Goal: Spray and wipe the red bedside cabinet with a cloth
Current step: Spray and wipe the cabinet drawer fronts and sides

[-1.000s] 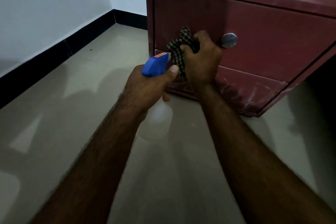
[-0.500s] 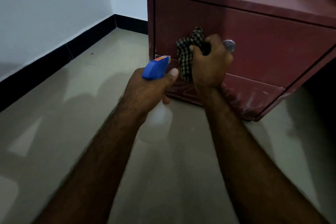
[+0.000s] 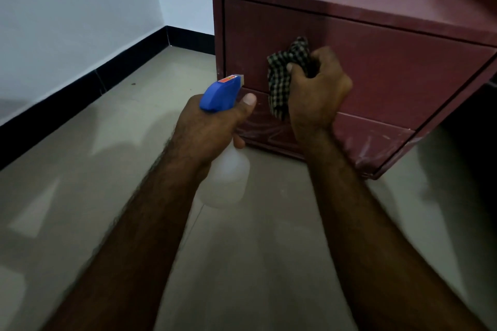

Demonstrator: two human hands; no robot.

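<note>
- Cloth [image 3: 282, 80]: checked, dark and light, bunched. Its long axis is near vertical, with a crumpled top above the knuckles and a loose tail hanging down past the heel of the hand. It sits at the drawer front of the cabinet, left of centre. Whether it presses on the wood or only hangs before it cannot be told.
- Right hand [image 3: 317, 94]: fingers curled tight round the cloth, back of the hand toward the camera. The fingertips are buried in the fabric.
- Left hand [image 3: 212, 131]: gripping the neck of the spray bottle, thumb [image 3: 248, 101] laid along the right side under the head. The other fingers and the trigger are hidden behind the hand.
- Spray bottle [image 3: 228, 180]: translucent white body, blue head with a small red label. Its long axis is tilted, body low and toward the camera, nozzle high and pointing at the cabinet's lower left corner. The nozzle is just beside the cloth, not touching it.
- Red bedside cabinet [image 3: 403, 75]: stands on the floor at upper right, with its front facing the camera and edges running down to the right. The top and right side are cut off by the frame. The drawer front behind the right hand is hidden.
- Lower panel [image 3: 376, 140]: pale streaks and smears.
- Floor [image 3: 80, 169]: pale tile, dim, blurred near the forearms.
- Wall [image 3: 67, 21]: white, with black skirting [image 3: 80, 88] along its foot.
</note>
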